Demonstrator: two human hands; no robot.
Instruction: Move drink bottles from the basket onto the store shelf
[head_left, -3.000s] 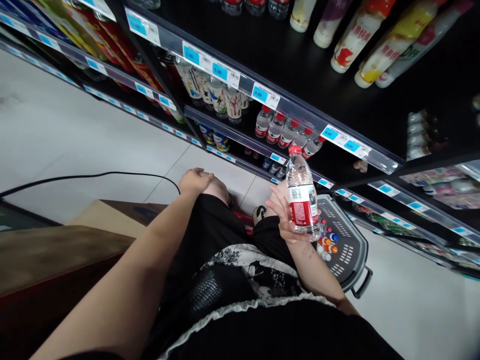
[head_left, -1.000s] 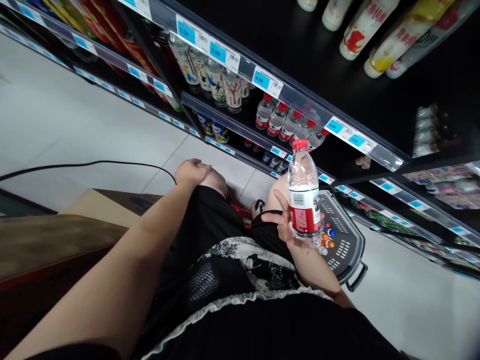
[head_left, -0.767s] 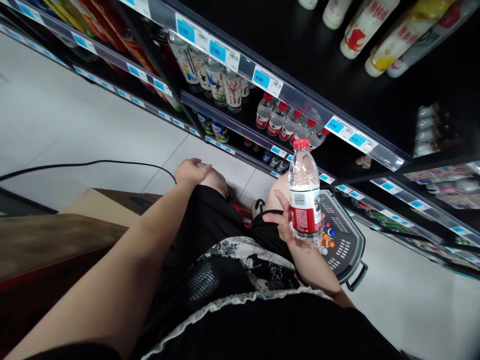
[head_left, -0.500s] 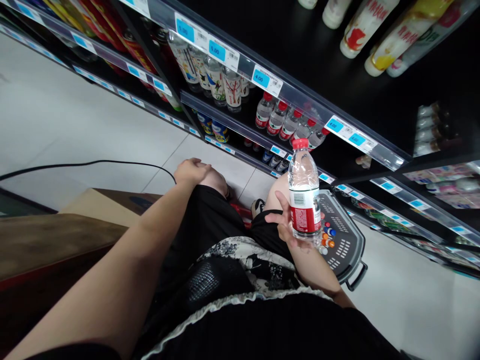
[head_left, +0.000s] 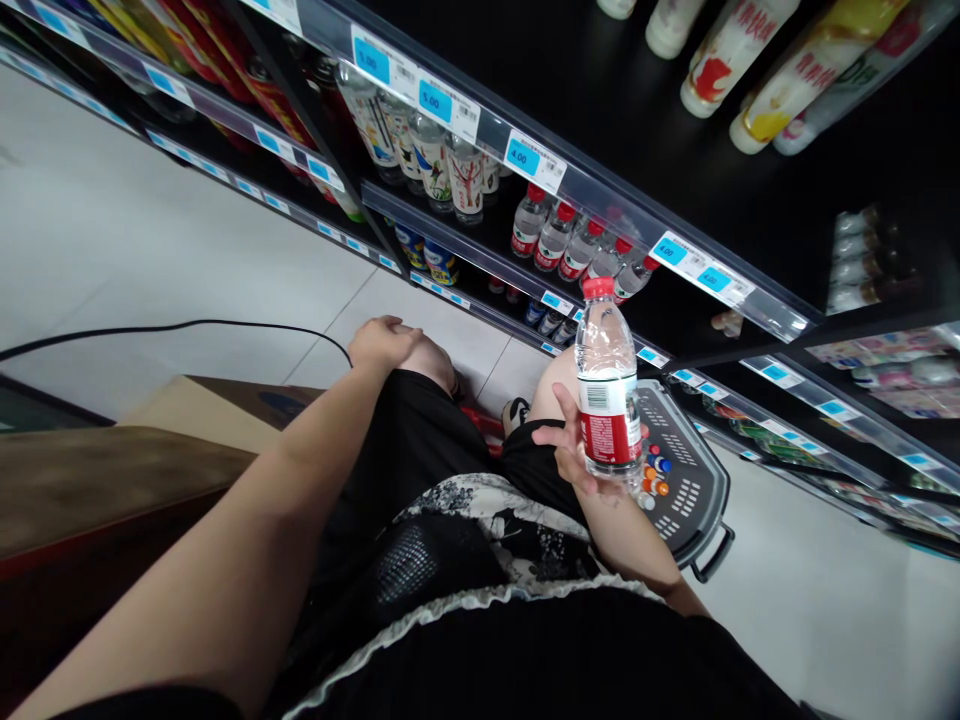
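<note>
- Gripping a red-capped clear bottle [head_left: 609,410] low on its body, the right hand [head_left: 573,456] splays other fingers.
- Leaning less than three seconds ago, the bottle now overlaps the dark basket's [head_left: 709,485] left edge in view.
- Left hand [head_left: 381,344] rests as before, fingers loosely extended over the knee [head_left: 433,368].

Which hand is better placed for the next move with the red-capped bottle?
The right hand, I'd judge: it holds the bottle, and the basket lies on that side. The left hand rests on a knee, away from both.
</note>
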